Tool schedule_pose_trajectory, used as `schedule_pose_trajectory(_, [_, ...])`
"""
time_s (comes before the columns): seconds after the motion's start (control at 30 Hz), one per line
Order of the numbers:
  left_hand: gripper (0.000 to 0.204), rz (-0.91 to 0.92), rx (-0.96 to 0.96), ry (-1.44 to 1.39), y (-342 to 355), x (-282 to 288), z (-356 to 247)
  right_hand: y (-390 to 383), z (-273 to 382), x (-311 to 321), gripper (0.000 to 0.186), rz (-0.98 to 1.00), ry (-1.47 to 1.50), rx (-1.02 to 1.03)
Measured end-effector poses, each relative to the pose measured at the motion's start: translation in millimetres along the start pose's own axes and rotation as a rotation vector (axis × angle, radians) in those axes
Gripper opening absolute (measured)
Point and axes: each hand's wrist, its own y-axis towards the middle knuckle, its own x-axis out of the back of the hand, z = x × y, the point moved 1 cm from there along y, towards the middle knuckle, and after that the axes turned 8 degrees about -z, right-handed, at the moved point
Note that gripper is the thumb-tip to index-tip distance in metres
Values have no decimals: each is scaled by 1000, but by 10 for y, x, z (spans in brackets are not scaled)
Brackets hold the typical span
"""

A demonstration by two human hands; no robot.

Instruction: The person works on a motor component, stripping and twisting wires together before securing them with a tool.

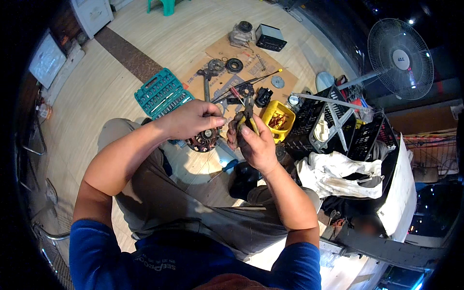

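Note:
My right hand point(259, 147) is closed round a pair of pliers point(249, 112) with yellow handles, its dark jaws pointing away from me. Left of it, my left hand point(191, 119) is closed, thumb stretched across and fingers curled, at the far rim of a round motor part point(204, 141). Copper-coloured windings and a central shaft show on that part. Whatever the left fingers pinch is hidden. Just beyond the pliers lies a screwdriver point(237, 94) with a red handle.
A teal socket set case point(163, 92) lies open on the left. Flattened cardboard point(290, 79) carries a ring-shaped pulley point(234, 65) and other parts. A yellow bin point(288, 110) of screws, black crates point(309, 118), a white cloth point(338, 174) and a fan point(400, 59) stand right.

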Motion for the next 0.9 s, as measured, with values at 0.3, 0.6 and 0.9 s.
schedule_pose_trajectory(0.3, [22, -12, 31, -229, -6, -8, -7, 57, 4, -22, 68, -115, -1163, 681])
schedule_pose_trajectory(0.6, [28, 105, -13, -73, -28, -82, -149, -8, 99, -284, 78, -227, -1632, 764])
schedule_pose_trajectory(0.9, [27, 11, 18, -62, 38, -106, -7, -11, 233, -222, 77, -100, -1405, 786])
